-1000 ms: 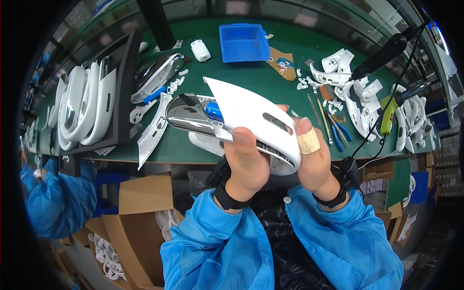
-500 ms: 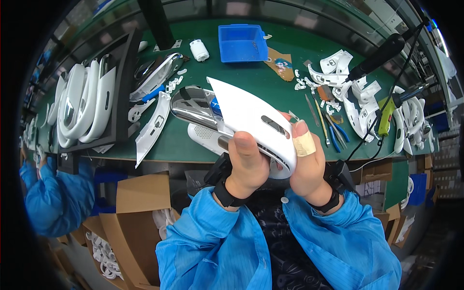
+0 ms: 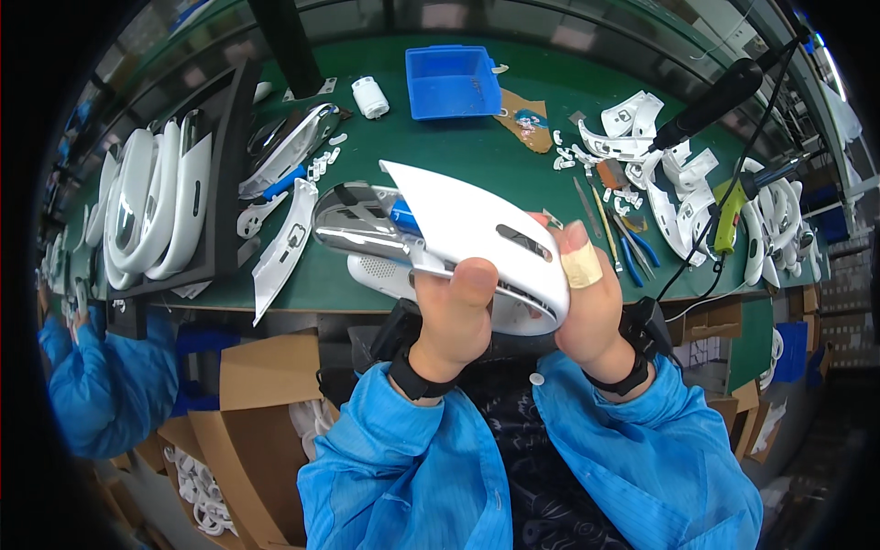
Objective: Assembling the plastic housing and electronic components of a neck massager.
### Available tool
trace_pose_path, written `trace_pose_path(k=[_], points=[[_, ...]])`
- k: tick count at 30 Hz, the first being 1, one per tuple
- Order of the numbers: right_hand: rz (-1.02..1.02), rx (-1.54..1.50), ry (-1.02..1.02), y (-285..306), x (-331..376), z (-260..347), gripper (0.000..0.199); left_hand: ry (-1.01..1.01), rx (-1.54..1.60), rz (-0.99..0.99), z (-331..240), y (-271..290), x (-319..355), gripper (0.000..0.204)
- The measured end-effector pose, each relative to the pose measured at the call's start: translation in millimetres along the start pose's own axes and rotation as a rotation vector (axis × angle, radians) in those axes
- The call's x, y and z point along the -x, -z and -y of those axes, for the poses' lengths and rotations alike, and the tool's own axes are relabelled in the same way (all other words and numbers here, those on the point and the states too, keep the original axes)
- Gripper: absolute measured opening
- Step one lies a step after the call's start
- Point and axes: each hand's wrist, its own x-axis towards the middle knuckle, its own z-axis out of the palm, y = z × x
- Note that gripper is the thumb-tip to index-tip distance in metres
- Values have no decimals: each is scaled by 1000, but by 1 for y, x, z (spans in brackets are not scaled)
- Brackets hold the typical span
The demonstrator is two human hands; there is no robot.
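My left hand (image 3: 454,316) is closed on the underside of a white curved housing (image 3: 467,215); my right hand (image 3: 591,307), its thumb bearing beige tape, grips the right end. The housing is held over the near edge of the green bench (image 3: 367,142). At its left, a mirrored hood (image 3: 353,220) and blue cylinder (image 3: 403,216) show. Beyond: loose white panel (image 3: 272,280) left, blue-handled pliers (image 3: 631,261) right, blue bin (image 3: 447,84) behind.

The wide head view looks down from close above the hands (image 3: 456,321), forearms (image 3: 403,458) at six o'clock, tabletop (image 3: 371,147) toward twelve.
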Motion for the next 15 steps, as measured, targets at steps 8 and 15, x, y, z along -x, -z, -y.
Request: trace_pose_path(k=[8, 15], points=[[85, 144, 330, 3, 2, -1, 51, -70, -14, -34, -11, -7, -3, 94], [102, -18, 157, 1, 9, 8, 48, -62, 104, -96, -19, -8, -14, 95]])
